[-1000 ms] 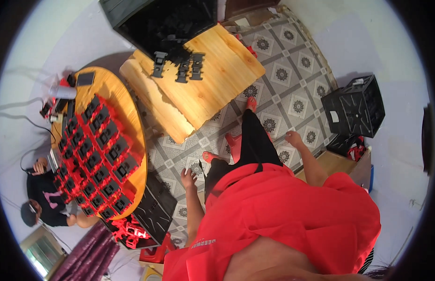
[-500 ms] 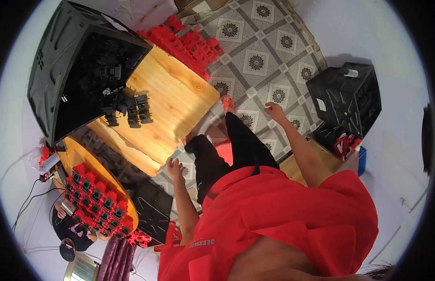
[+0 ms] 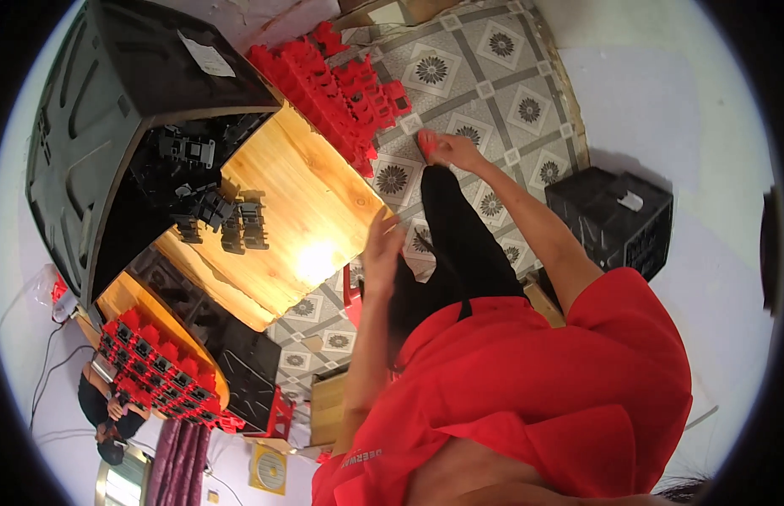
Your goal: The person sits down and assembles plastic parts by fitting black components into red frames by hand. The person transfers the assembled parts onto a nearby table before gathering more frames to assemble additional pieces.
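My left hand hovers at the right corner of the wooden tabletop, slightly blurred, with its fingers apart and nothing seen in them. My right hand reaches forward over the tiled floor, in line with my red sandal; blur hides how its fingers are set. On the tabletop lie several black plastic parts in short rows. Behind them a big black crate lies on its side, its opening toward the tabletop, with more black parts inside.
Red plastic parts are heaped beyond the table. Another black crate stands against the right wall. To the left, an orange round table carries rows of red parts with black inserts. A person in black is beside it.
My body has shifted and leans closer to the table. The left hand has moved up and right to the table's corner. The right hand has swung forward and left, toward the sandal in view.
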### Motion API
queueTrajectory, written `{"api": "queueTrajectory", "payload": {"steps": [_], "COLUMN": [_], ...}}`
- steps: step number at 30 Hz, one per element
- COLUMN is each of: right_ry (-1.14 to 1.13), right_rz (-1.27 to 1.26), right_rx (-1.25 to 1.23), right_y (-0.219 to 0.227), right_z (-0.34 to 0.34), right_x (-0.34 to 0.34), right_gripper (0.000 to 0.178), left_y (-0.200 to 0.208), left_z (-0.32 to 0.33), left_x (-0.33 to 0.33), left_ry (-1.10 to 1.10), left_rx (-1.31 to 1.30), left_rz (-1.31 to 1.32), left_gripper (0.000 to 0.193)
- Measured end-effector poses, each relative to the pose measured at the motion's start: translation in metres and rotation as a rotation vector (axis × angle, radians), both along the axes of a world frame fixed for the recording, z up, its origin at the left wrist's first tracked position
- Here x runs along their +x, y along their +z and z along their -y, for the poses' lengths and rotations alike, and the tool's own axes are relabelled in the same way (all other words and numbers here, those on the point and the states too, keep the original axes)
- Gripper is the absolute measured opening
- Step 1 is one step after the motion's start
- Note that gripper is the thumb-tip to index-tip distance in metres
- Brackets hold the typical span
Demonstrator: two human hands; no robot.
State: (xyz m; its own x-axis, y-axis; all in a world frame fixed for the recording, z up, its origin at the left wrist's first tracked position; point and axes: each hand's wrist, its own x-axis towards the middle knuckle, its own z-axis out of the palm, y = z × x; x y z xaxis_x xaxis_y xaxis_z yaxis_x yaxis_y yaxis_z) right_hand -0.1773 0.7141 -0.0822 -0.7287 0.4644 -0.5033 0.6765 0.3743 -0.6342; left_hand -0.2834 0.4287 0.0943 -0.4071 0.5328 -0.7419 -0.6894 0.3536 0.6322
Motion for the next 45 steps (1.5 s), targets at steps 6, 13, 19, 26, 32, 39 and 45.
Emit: {"api": "queueTrajectory", "payload": {"steps": [6,13,19,26,32,39,45], "right_ry": [0.279,0.711,0.863,1.188,1.143,0.890,0.470], "right_rz": [-0.121,-0.508,-0.356,0.180,0.104,-0.185,-0.177], "right_rx": [-0.089,0.547,0.583,0.558,0.410,0.322,-0.295], "right_y": [-0.114,-0.180,-0.212,-0.207,-0.295,-0.128,-0.016], "right_z": [-0.064,-0.037,-0.039,-0.008,-0.077,-0.102,-0.319], "right_x": [-0.178,-0.413,-0.520,-0.494,-0.501,-0.367,-0.233], "right_gripper": [0.039,0.058,0.086,0.080,0.054,0.042,0.055], "left_y": [-0.130,-0.355,-0.427,-0.489,-0.525,-0.448,-0.337], "left_z": [-0.129,-0.114,-0.110,-0.050,-0.071,-0.079,-0.236], "left_x": [0.039,0.010,-0.063,-0.026,-0.040,0.032,0.100], "left_ry": [0.513,1.361,1.534,1.323,1.304,1.457,1.308], "left_rx": [-0.166,-0.482,-0.799,-0.449,-0.265,-0.181,-0.271], "left_rz": [0.337,0.349,0.120,0.231,0.125,-0.075,-0.218], "left_gripper": [0.087,0.116,0.116,0.094,0.076,0.093,0.118]}}
